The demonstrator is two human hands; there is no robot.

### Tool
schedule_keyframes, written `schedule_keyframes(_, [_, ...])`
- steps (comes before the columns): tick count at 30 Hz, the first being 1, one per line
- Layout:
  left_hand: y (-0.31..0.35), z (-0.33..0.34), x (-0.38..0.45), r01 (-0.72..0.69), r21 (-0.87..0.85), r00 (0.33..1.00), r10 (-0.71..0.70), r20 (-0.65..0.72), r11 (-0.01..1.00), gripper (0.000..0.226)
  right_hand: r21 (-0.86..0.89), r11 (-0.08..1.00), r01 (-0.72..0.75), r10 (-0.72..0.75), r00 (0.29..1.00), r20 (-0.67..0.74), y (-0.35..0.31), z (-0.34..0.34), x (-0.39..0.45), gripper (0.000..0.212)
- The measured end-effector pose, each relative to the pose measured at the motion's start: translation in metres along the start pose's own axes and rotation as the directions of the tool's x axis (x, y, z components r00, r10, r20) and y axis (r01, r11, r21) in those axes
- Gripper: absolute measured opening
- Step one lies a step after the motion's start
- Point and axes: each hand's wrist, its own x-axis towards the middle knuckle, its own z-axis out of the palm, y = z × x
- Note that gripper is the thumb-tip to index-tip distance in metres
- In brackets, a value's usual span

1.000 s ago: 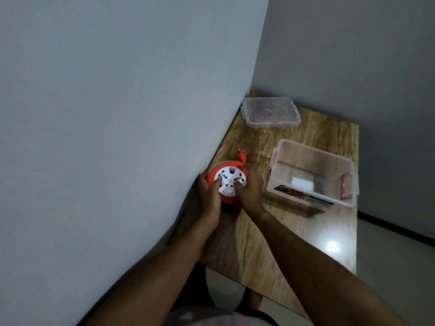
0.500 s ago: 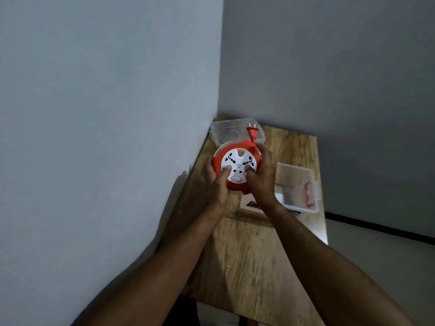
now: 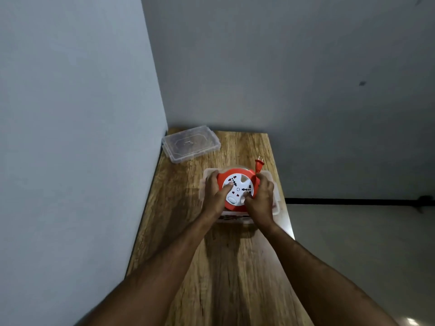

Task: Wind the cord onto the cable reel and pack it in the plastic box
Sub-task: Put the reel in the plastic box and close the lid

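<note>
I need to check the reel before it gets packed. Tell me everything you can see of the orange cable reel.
The round orange plastic cable reel has a white face with dark socket holes and an oval white button. It is held face up, over or in the clear plastic box. The left hand and right hand grip its sides. Its orange plug sticks up at the far right.

The cable reel (image 3: 237, 189) and both hands cover most of the plastic box (image 3: 277, 201), so only its rim and a part of the front wall show. The label on this wall is too blurred to read. The lower picture edge cuts off both forearms and the table (image 3: 235, 267).
</note>
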Motion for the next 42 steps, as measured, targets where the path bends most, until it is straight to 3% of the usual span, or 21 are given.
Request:
schedule_keyframes(2, [-0.002,-0.001,0.007,0.043,0.048,0.998,-0.045,0.043,0.998,0.065,-0.064,0.997,-0.053,0.054,0.998,0.013,0.000,0.002,0.000,0.066])
schedule_keyframes(5, [-0.005,-0.002,0.017,0.109,0.094,0.991,-0.115,0.062,0.990,0.096,-0.174,0.980,-0.095,0.103,0.994,0.034,0.000,0.007,0.002,0.066])
schedule_keyframes(9, [-0.013,0.000,0.027,0.140,0.146,0.984,-0.154,0.086,0.979,0.114,-0.284,0.947,-0.151,0.180,0.980,0.079,-0.002,0.010,0.005,0.067])
schedule_keyframes(14, [-0.015,0.000,0.031,0.100,0.260,0.983,-0.137,0.125,0.960,0.079,-0.327,0.932,-0.156,0.211,0.967,0.140,-0.001,0.004,0.008,0.077])
schedule_keyframes(18, [-0.015,0.002,0.032,0.056,0.336,0.987,-0.103,0.121,0.940,0.076,-0.430,0.903,0.011,0.056,0.988,0.144,0.003,-0.011,0.017,0.020])
schedule_keyframes(20, [-0.016,0.004,0.036,0.040,0.369,0.988,-0.092,0.125,0.929,0.074,-0.488,0.872,0.039,0.019,0.993,0.114,0.003,-0.015,0.019,0.027])
schedule_keyframes(24, [-0.016,0.003,0.039,0.011,0.403,0.995,-0.050,0.086,0.915,0.074,-0.506,0.855,0.113,0.002,0.975,0.222,0.011,-0.010,0.017,0.030])
schedule_keyframes(33, [-0.012,-0.004,0.043,-0.201,0.463,0.979,0.186,0.078,0.863,0.061,-0.389,0.920,0.044,0.124,0.909,0.398,0.022,0.001,0.023,0.037])
schedule_keyframes(38, [-0.022,0.003,0.040,-0.254,0.534,0.961,0.274,0.043,0.806,0.051,-0.418,0.906,0.063,0.083,0.943,0.322,0.028,0.000,0.023,0.030])
schedule_keyframes(42, [-0.023,0.002,0.042,-0.244,0.542,0.962,0.271,0.031,0.804,0.051,-0.457,0.885,0.089,0.039,0.964,0.263,0.024,-0.003,0.019,0.039])
